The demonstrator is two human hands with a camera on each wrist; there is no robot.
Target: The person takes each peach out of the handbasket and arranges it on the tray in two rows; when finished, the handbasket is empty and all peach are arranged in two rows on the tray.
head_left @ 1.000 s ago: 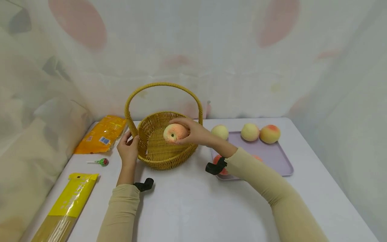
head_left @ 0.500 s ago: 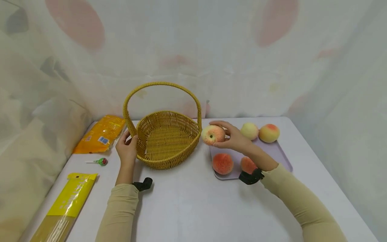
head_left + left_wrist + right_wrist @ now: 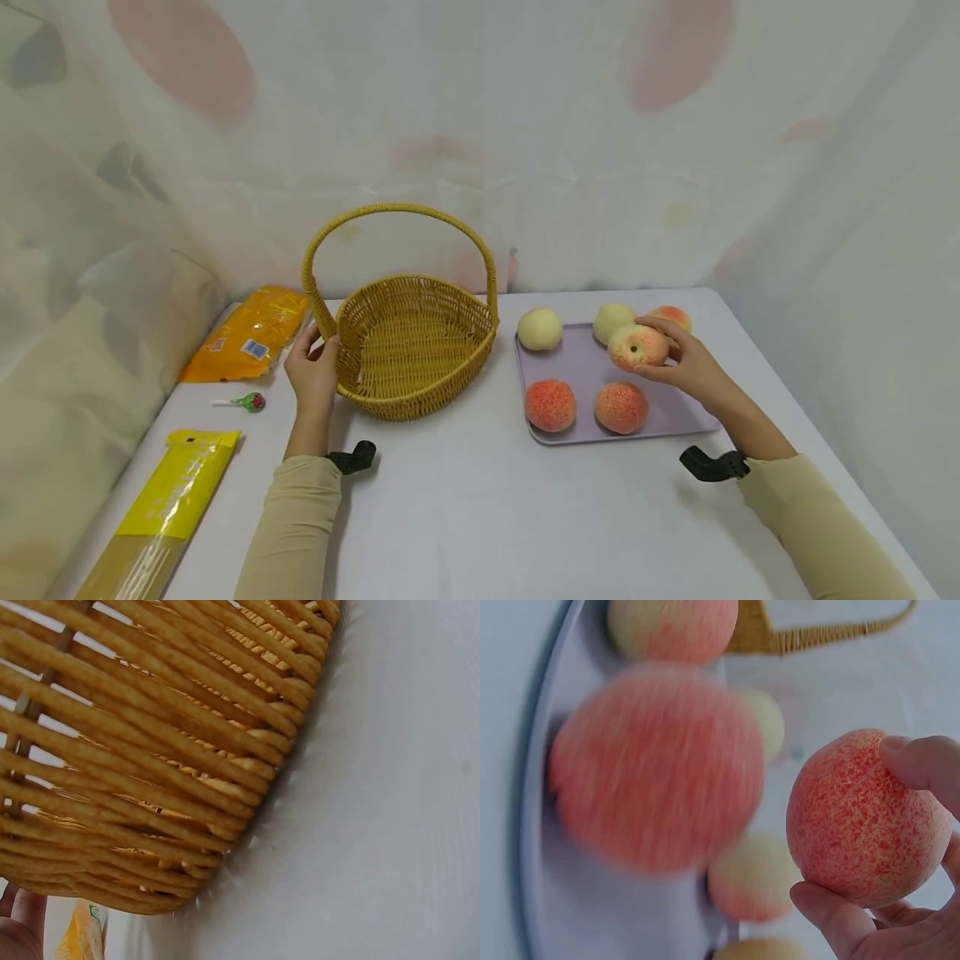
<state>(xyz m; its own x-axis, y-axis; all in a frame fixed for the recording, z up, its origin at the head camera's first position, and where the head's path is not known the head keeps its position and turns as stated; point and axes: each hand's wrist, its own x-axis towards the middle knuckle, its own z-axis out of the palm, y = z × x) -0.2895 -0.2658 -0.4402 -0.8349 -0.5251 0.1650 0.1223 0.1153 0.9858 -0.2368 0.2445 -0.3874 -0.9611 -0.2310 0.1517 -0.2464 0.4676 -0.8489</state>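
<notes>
My right hand (image 3: 688,360) grips a peach (image 3: 637,347) by its sides, holding it over the right part of the lilac tray (image 3: 577,367). In the right wrist view the held peach (image 3: 866,817) shows a red-speckled skin between thumb and fingers. On the tray lie two red peaches (image 3: 551,406) at the front, and pale peaches (image 3: 540,329) along the back. A reddish-topped one (image 3: 672,317) is partly hidden behind my right hand. My left hand (image 3: 312,375) holds the left side of the wicker basket (image 3: 412,350) near the handle's base. No fruit shows inside it.
Left of the basket lie an orange packet (image 3: 251,333), a lollipop (image 3: 251,402) and a yellow-topped bag of noodles (image 3: 168,500). The basket's tall handle (image 3: 397,208) arches above it. A patterned curtain (image 3: 562,150) closes off the back and sides.
My right hand has carried the peach from over the basket rightward to above the tray's right part. The left hand stays on the basket.
</notes>
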